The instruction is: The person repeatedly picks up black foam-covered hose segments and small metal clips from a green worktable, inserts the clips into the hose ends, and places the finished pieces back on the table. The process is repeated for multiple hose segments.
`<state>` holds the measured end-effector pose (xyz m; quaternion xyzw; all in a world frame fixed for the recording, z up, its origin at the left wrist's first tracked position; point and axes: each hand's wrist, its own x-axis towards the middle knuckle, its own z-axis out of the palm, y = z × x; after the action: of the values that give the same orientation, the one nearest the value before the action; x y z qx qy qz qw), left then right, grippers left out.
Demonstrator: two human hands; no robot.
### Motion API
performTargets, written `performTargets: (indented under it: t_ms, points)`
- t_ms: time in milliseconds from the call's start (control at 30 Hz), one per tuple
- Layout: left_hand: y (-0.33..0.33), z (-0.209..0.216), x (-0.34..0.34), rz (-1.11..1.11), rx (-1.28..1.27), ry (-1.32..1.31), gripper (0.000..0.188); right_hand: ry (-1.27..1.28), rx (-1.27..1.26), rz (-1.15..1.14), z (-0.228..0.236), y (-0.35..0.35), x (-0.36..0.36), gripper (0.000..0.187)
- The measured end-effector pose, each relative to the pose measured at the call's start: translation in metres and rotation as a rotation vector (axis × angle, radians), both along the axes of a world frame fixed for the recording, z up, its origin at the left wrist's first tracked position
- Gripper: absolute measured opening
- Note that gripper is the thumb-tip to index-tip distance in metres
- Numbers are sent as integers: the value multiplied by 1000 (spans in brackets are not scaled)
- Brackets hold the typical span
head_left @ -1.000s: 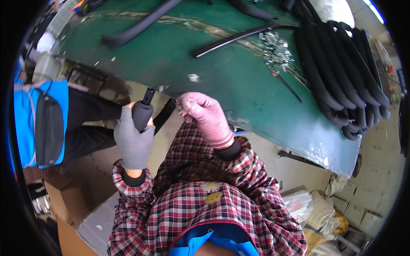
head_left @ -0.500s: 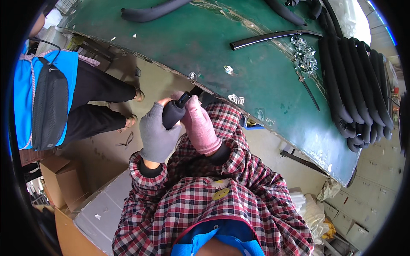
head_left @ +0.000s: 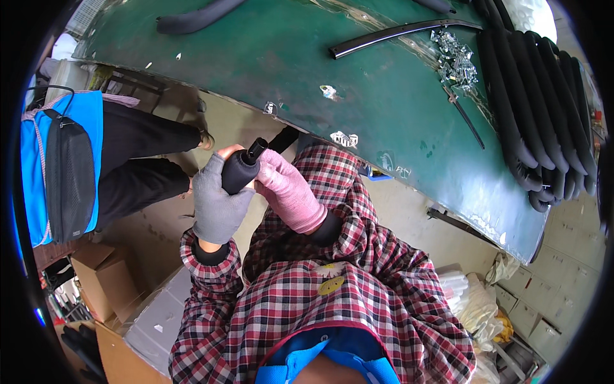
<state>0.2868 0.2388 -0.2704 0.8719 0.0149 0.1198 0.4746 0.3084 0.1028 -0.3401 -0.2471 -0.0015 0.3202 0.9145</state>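
Note:
Over my lap, just off the near edge of the green table (head_left: pixel 275 77), I hold a black foam-covered tube (head_left: pixel 239 173). Its bare black end (head_left: pixel 258 149) sticks out of the foam and points up and away. My left hand (head_left: pixel 219 208), in a grey fingerless glove, is wrapped round the foam. My right hand (head_left: pixel 293 195), in a pink glove, is closed against the tube's right side, just below the bare end. The right fingertips are partly hidden behind the tube, as is the rest of its length.
On the table lie a curved black bar (head_left: pixel 396 34), a heap of small shiny metal pieces (head_left: pixel 455 61), a thin dark tool (head_left: pixel 465 118), a loose foam tube (head_left: pixel 198 19) and stacked foam tubes (head_left: pixel 511 105). A person (head_left: pixel 144 131) stands at the left, near a cardboard box (head_left: pixel 110 278).
Both hands and the foam-covered tube have shifted a little left in view. My right hand's fingers now sit lower beside the bare end. The table has slid up and left as my head moved.

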Motion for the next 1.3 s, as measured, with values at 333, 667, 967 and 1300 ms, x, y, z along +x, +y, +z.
performTargets:
  t_ms: [333, 667, 967, 1300]
  points:
    - [-6, 4, 1, 28, 47, -11, 47, -152, -198, -124, -9, -2, 6, 33]
    - [-12, -11, 3, 27, 513, -122, 64, -226, -452, -317, 58, -52, 45, 34]
    - [-12, -6, 21, -111, 618, -242, 68, -22, -366, -217, 62, -57, 51, 34]
    - [-15, -14, 24, -130, 648, -249, 64, -48, -532, -205, 65, -56, 50, 36]
